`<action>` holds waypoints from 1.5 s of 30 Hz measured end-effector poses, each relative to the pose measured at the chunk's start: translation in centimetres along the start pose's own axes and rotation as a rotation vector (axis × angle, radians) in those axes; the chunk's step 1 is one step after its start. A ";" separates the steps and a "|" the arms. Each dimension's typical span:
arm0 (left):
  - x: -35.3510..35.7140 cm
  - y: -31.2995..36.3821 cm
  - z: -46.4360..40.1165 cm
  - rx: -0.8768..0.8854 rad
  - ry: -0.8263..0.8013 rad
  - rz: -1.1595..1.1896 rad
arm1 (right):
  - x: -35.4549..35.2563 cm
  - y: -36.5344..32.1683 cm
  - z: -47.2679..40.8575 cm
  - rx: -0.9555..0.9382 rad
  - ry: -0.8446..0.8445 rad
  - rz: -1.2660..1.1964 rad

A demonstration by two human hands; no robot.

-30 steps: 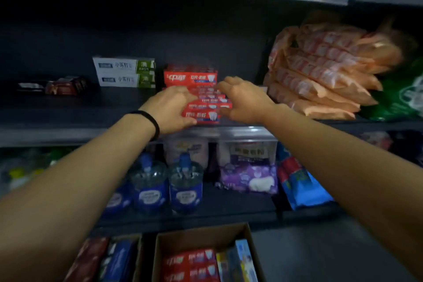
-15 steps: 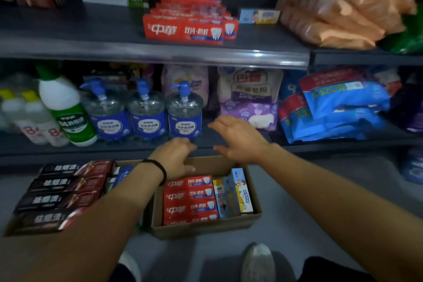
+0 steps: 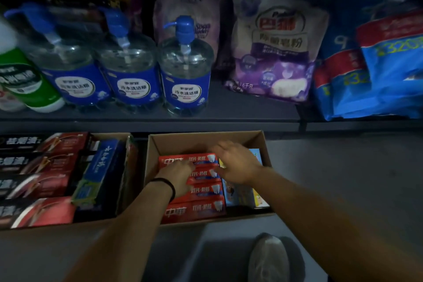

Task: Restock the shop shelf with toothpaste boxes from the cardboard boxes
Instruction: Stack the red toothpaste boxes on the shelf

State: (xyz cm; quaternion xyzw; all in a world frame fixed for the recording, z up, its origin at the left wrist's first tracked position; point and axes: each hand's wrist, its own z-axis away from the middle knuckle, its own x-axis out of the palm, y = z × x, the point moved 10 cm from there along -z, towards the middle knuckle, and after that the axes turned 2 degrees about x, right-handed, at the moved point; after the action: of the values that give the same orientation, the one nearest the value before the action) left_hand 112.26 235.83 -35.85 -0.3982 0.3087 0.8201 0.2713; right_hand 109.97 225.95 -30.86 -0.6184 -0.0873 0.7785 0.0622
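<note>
Both hands are inside the open brown cardboard box on the grey floor, below the dark shop shelf. The left hand rests on the stacked red toothpaste boxes filling the box's left portion; whether its fingers grip one cannot be determined. The right hand is released, fingers spread flat over the top red box and the adjacent blue-and-yellow cartons.
</note>
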 end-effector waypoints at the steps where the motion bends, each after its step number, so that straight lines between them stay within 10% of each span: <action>1: 0.3 -0.4 -0.3 -0.005 -0.002 0.003 | 0.9 0.2 -0.5 0.013 -0.021 -0.016; 45: -0.9 -3.9 -1.8 -0.037 0.060 0.096 | 9.1 3.5 -6.2 0.209 -0.119 -0.112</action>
State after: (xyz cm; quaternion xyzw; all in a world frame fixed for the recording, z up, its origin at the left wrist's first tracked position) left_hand 116.33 236.92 -37.18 -0.4124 0.3201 0.8255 0.2147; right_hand 114.01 224.78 -41.60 -0.5554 -0.0436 0.8140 0.1644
